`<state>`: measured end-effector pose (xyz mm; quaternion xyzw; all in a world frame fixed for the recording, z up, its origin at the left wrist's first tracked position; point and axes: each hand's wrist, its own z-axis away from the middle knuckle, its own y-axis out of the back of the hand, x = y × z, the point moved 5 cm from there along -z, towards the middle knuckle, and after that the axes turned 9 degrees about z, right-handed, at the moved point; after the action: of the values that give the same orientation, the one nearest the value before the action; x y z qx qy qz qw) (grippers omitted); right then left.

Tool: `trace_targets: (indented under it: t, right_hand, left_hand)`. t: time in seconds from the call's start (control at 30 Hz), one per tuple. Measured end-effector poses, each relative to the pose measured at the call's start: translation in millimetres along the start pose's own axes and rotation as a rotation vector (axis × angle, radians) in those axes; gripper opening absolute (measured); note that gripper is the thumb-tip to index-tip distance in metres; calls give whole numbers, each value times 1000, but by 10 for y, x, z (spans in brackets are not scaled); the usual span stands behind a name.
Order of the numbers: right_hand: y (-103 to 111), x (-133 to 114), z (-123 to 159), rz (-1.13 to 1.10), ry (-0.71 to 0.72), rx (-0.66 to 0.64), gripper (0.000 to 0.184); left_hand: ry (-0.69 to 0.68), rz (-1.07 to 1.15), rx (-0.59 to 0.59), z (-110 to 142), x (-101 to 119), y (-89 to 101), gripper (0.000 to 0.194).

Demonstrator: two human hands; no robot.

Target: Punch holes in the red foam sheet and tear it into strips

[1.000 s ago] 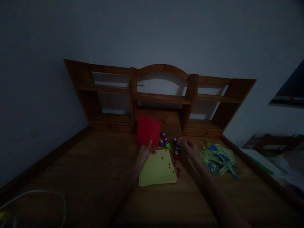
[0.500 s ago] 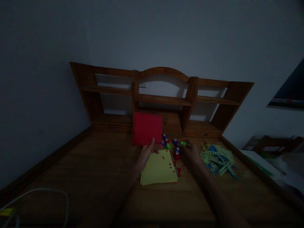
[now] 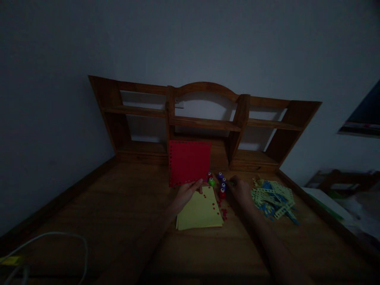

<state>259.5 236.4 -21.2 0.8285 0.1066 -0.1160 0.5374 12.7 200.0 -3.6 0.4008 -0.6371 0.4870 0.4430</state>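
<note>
My left hand (image 3: pixel 187 193) pinches the lower edge of a red sheet of paper (image 3: pixel 190 162), raised and tilted above the desk. Small holes run along the sheet's left, top and bottom edges. Below it lies a stack of yellow paper (image 3: pixel 198 211) with small red paper cut-outs on it. My right hand (image 3: pixel 242 193) is closed, its fingers curled round a green paper punch that they now almost wholly cover. Beside it stand a red punch (image 3: pixel 222 193) and several purple punches (image 3: pixel 220 175). A light green punch (image 3: pixel 211 181) sits near the red sheet's lower right corner.
A heap of pale yellow and blue perforated strips (image 3: pixel 274 200) lies to the right. Red cut-outs (image 3: pixel 224 213) are scattered beside the paper stack. A wooden shelf unit (image 3: pixel 204 124) stands along the back of the desk. A white cable (image 3: pixel 59 233) curves at the front left.
The red sheet and my left hand have shifted slightly right, with the sheet turned to face me more. My right fingers have closed over the green punch, which showed plainly before.
</note>
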Motion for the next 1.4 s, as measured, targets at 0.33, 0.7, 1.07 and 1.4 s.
trace_targets:
  t: [0.33,0.7,1.07,1.4]
  right_hand:
    - [19,-45,7,-74,99,15,22]
    - [13,-72,-22,26,134,36,22]
    - [-22,-76,7,19,117,14,22]
    - [-12,-84,21,21,95,15,28]
  left_hand:
    - [-80,-74,-45,-9,29,-47,43]
    - [-77,-75,-73,-11,16,-44,38]
    - [-46,-98,-38,-15,-15,-5,35]
    - [-35,-103,-71,54,103,-80,38]
